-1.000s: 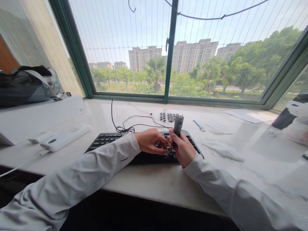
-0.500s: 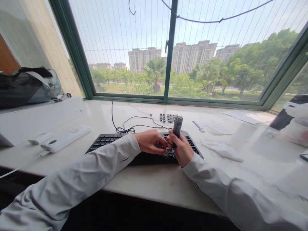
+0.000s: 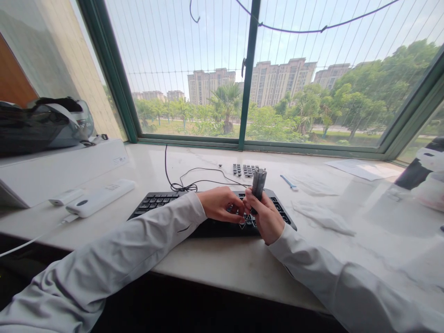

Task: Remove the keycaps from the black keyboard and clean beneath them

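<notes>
A black keyboard (image 3: 215, 230) lies across the table in front of me. Keycaps are off on part of its right side, where pale-edged sockets show. My right hand (image 3: 267, 217) is wrapped round a dark grey keycap puller (image 3: 258, 182), held upright with short prongs at its top. Thin light wires (image 3: 245, 224) show under its lower end, low over the keyboard. Close beside them, my left hand (image 3: 224, 205) reaches over the keys with fingers bent together at the tips. What those fingertips hold, if anything, is too small to make out.
Loose black keycaps (image 3: 249, 170) stand in rows behind the keyboard, near its coiled cable (image 3: 183, 186). A blue brush (image 3: 288, 182) and clear plastic bags (image 3: 324, 218) lie to the right. At left are a white power bank (image 3: 100, 199) and a white box (image 3: 62, 171).
The view has shifted slightly, so everything sits a little further right. My left fingertips have drawn closer together beside the wires. The right hand keeps its hold on the keycap puller.
</notes>
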